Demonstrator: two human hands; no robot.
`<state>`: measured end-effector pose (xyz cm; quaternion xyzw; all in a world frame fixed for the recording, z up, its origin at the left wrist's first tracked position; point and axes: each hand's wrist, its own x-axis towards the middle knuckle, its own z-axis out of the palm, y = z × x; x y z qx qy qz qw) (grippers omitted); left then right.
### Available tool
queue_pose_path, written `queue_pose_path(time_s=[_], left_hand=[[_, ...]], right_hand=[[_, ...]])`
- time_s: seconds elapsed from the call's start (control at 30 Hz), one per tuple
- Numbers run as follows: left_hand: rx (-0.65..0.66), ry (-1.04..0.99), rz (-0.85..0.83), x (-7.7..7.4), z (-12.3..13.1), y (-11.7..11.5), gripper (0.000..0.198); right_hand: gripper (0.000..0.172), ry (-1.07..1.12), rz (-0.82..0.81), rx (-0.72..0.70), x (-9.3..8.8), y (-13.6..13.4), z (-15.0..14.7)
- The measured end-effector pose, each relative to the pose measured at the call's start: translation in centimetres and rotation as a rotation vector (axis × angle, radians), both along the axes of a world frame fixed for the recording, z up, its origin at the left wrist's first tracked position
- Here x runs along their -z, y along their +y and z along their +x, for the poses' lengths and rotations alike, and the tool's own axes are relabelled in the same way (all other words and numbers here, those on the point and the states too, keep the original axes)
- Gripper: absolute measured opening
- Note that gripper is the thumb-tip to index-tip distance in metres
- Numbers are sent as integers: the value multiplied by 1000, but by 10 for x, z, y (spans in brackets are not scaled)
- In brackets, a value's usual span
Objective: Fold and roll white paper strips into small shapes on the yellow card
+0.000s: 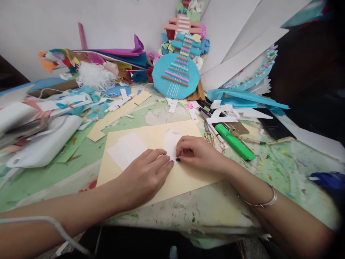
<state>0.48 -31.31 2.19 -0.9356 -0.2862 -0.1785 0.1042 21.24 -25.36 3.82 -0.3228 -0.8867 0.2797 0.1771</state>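
A pale yellow sheet [188, 176] lies on the table in front of me, with white paper pieces [131, 145] on its left part. Another white paper piece [170, 142] is at its middle, under my fingertips. My left hand [148, 172] rests over it, fingers stretched out and pressing its lower left edge. From the other side, my right hand [195, 153] has curled fingers and a thumb pinched at the paper's right edge. A small dark spot shows at the thumb tip; whether it is a nail or an object is unclear.
A blue paper lute-shaped craft [176, 75] leans at the back. To the right lie gold-handled scissors [214, 141], a green marker-like tube [234, 142] and a black phone [276, 124]. A white glue gun-like item [45, 144], paper scraps and white string [95, 75] crowd the left.
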Motion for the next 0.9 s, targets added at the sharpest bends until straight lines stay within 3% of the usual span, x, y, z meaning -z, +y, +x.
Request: queue_pose_path(time_s=[0.9], left_hand=[[64, -10, -48, 0, -1, 0, 22]], right_hand=[[8, -12, -12, 70, 1, 0, -4]])
